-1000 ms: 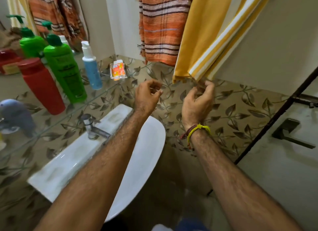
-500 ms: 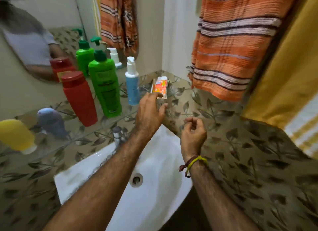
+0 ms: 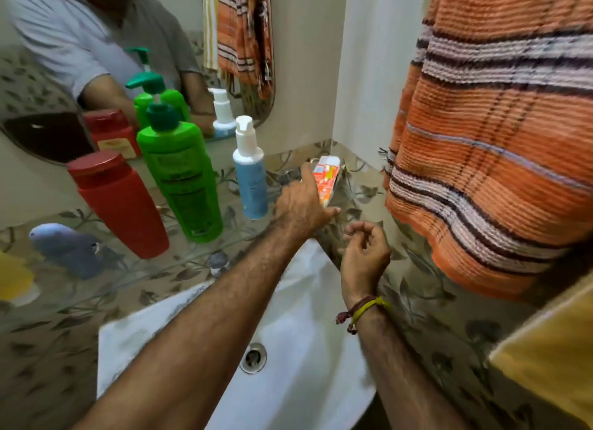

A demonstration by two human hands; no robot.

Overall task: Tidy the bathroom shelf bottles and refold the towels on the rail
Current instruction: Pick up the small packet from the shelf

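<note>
Left hand (image 3: 303,205) fingers straight, reaching onto the orange packet (image 3: 325,179) — right hand (image 3: 364,253) just below it, loosely curled, holding nothing.

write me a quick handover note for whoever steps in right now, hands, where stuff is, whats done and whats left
Left hand: open, fingers reaching to the orange packet at the right end of the glass shelf; contact unclear.
Right hand: loosely curled, holding nothing, over the sink.
Shelf: red bottle, green pump bottle and blue pump bottle stand upright in a row; grey-blue item lies on its side further left.
Towels: orange striped towel and yellow towel hang on the right.
Done: nothing clearly finished.
Left: tidy packet and lying item, check towel folds.
</note>
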